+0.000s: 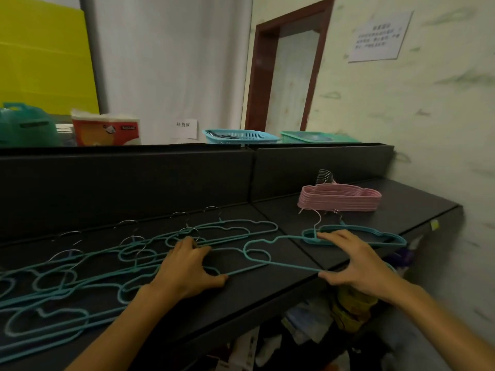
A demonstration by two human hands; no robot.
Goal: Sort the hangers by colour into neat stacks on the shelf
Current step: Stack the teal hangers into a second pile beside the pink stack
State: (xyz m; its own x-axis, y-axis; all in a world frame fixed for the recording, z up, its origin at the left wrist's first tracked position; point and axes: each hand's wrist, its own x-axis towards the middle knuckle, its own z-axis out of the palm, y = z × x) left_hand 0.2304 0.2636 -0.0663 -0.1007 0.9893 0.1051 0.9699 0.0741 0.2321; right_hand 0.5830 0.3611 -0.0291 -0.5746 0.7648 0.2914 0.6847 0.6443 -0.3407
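Note:
Several loose teal hangers lie spread over the left part of the black shelf. A neat pink hanger stack sits at the back right. In front of it is a small teal stack. One teal hanger stretches between my hands near the shelf's front edge. My left hand grips its left end, fingers curled over the wire and thumb at the lower bar. My right hand holds its right end: fingers reach onto the teal stack, and the thumb pinches the lower bar.
A raised black back panel runs behind the shelf. Above it stand a blue basket, a green basket, a red-and-white package and a teal bag. Packaged goods fill the space under the shelf. A wall closes the right side.

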